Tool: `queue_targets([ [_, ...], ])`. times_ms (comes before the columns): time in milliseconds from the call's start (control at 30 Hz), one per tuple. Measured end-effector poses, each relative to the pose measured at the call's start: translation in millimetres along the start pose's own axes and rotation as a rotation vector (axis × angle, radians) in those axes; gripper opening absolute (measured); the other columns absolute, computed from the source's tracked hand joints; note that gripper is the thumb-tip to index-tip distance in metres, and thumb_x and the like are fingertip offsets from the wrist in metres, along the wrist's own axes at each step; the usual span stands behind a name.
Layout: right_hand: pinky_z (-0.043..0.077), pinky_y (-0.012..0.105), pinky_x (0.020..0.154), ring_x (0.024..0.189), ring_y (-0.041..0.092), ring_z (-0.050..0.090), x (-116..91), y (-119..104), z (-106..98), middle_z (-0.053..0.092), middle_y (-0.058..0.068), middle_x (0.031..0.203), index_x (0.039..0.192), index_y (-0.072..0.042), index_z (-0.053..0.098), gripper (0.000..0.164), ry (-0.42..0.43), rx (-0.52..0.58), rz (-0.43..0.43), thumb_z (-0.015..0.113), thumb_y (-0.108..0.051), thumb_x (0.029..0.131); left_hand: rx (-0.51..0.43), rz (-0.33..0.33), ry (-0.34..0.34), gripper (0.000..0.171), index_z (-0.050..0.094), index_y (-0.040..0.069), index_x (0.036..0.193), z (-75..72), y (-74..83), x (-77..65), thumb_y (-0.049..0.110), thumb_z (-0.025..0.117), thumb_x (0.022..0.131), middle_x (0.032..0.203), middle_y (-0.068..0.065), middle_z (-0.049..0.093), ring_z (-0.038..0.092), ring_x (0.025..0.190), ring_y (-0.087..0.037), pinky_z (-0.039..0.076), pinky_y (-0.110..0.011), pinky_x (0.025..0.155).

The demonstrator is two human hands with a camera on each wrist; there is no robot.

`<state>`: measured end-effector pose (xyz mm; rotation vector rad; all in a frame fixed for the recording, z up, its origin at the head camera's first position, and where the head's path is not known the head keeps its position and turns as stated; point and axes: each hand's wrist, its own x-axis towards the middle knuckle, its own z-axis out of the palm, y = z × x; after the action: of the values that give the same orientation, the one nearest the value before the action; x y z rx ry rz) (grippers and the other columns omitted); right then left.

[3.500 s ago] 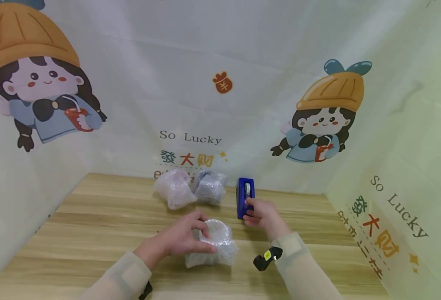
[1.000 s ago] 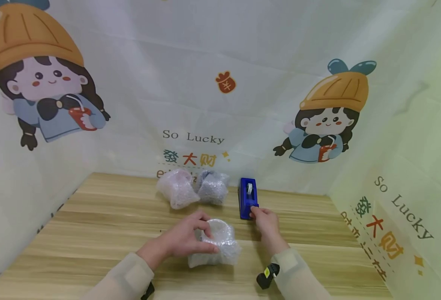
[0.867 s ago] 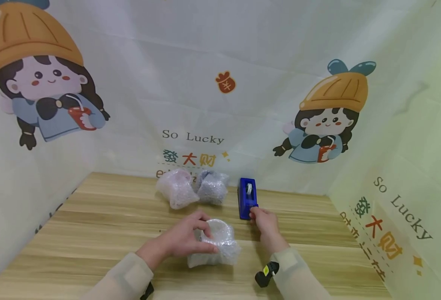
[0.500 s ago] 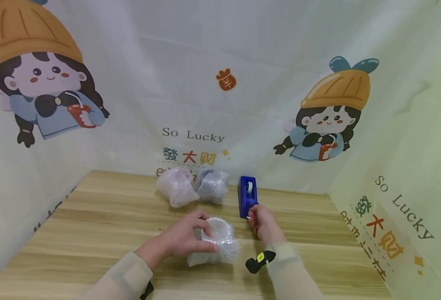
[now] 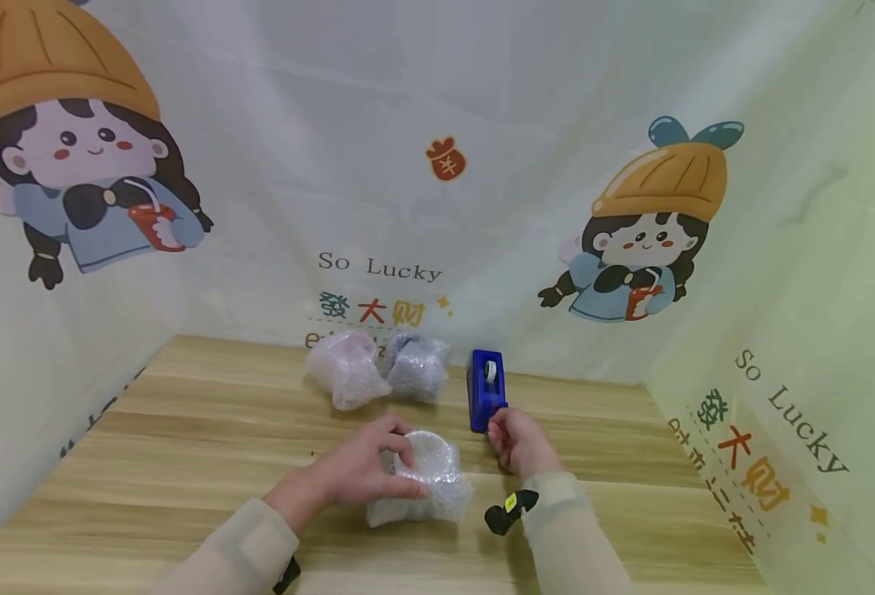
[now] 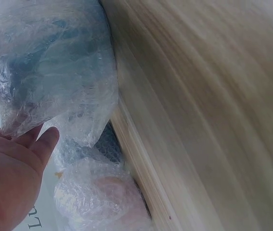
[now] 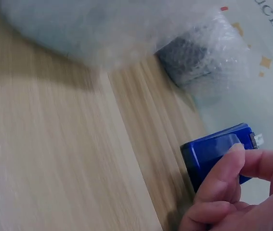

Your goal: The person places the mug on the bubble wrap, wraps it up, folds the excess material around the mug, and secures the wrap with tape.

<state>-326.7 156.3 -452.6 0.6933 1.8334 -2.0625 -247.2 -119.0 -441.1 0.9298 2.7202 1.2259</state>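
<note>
My left hand (image 5: pixel 351 467) holds a bubble-wrapped bundle (image 5: pixel 440 467) on the table, thumb and fingers spread round its top. A round, pale rim shows through the wrap, and bluish colour shows through it in the left wrist view. To the right stands a blue tape dispenser (image 5: pixel 484 397) with a small white roll in it. My right hand (image 5: pixel 520 442) is at the dispenser's near end, thumb and forefinger pinched together. In the right wrist view a clear strip of tape (image 7: pixel 228 139) shows at those fingertips, in front of the dispenser's blue body.
Two more bubble-wrapped bundles stand at the back, a pinkish one (image 5: pixel 346 370) and a greyish one (image 5: pixel 417 368) beside it. Printed cloth (image 5: pixel 259 207) hangs behind and on both sides of the wooden table (image 5: pixel 162 430).
My right hand has moved from the dispenser's side to its near end, then slightly towards me, pinching at the tape. The left hand and its bundle stay in place.
</note>
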Motion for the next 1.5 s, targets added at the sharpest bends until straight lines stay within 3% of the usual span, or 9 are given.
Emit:
queue_targets([
  [200,0.025,0.018,0.045,0.046,0.0,0.052,3,4,0,0.057,-0.009,0.052,0.066,-0.015,0.058,0.023,0.016,-0.029,0.002,0.054,-0.008,0.088,0.007,0.002,0.005,0.03,0.062,0.037,0.076,0.3,-1.7,-1.4,0.058,0.083,0.075,0.128,0.004,0.057,0.056,0.12,-0.022,0.048,-0.047,0.103],
  [333,0.03,0.014,0.044,0.046,-0.001,0.053,7,6,1,0.058,-0.009,0.052,0.068,-0.014,0.057,0.022,-0.013,-0.026,0.01,0.052,-0.005,0.088,0.012,0.005,0.016,0.03,0.063,0.036,0.076,0.2,-2.8,-3.6,0.058,0.084,0.075,0.127,0.005,0.057,0.056,0.119,-0.021,0.049,-0.046,0.101],
  [800,0.027,0.015,0.043,0.044,0.0,0.052,15,7,5,0.059,-0.008,0.052,0.069,-0.014,0.057,0.022,0.005,-0.149,-0.004,0.054,0.0,0.085,0.004,0.005,0.033,0.03,0.063,0.037,0.077,-1.3,-4.2,-6.0,0.058,0.084,0.075,0.125,0.008,0.057,0.056,0.118,-0.018,0.049,-0.044,0.1],
  [1000,0.044,0.014,0.046,0.046,0.002,0.055,8,9,16,0.058,-0.004,0.055,0.078,-0.005,0.057,0.012,0.063,-0.242,-0.08,0.054,0.006,0.082,0.018,0.01,0.044,0.03,0.063,0.037,0.077,-1.9,-3.4,-7.3,0.059,0.083,0.075,0.127,0.006,0.058,0.056,0.12,-0.021,0.048,-0.047,0.103],
  [1167,0.035,0.018,0.045,0.047,0.002,0.053,0,17,6,0.058,-0.006,0.054,0.069,-0.01,0.061,0.02,-0.006,-0.413,-0.104,0.056,-0.004,0.088,0.015,0.003,0.028,0.031,0.063,0.036,0.076,3.5,-2.2,-7.2,0.059,0.083,0.075,0.127,0.005,0.057,0.056,0.121,-0.022,0.048,-0.047,0.103],
  [1267,0.031,0.02,0.046,0.049,0.002,0.052,-11,16,-3,0.059,-0.009,0.056,0.068,-0.013,0.063,0.025,-0.074,-0.492,-0.168,0.058,-0.014,0.092,0.004,-0.001,0.018,0.031,0.062,0.036,0.077,3.9,-0.1,-5.7,0.058,0.084,0.075,0.127,0.006,0.057,0.055,0.119,-0.02,0.048,-0.046,0.103],
  [1367,0.033,0.021,0.049,0.055,0.004,0.057,-31,7,-7,0.063,-0.007,0.062,0.077,-0.011,0.067,0.02,-0.116,-0.469,-0.278,0.062,-0.019,0.094,0.002,0.002,0.012,0.031,0.063,0.035,0.077,2.5,1.8,-4.4,0.058,0.084,0.075,0.127,0.006,0.057,0.056,0.119,-0.019,0.049,-0.045,0.102],
  [1500,0.044,0.023,0.059,0.073,0.012,0.066,-62,-9,-9,0.07,0.0,0.085,0.104,-0.002,0.068,0.02,-0.199,-0.383,-0.406,0.066,-0.021,0.096,0.008,-0.003,0.006,0.032,0.063,0.035,0.078,1.3,1.9,-4.1,0.058,0.084,0.074,0.129,0.005,0.057,0.056,0.121,-0.021,0.048,-0.046,0.104],
])
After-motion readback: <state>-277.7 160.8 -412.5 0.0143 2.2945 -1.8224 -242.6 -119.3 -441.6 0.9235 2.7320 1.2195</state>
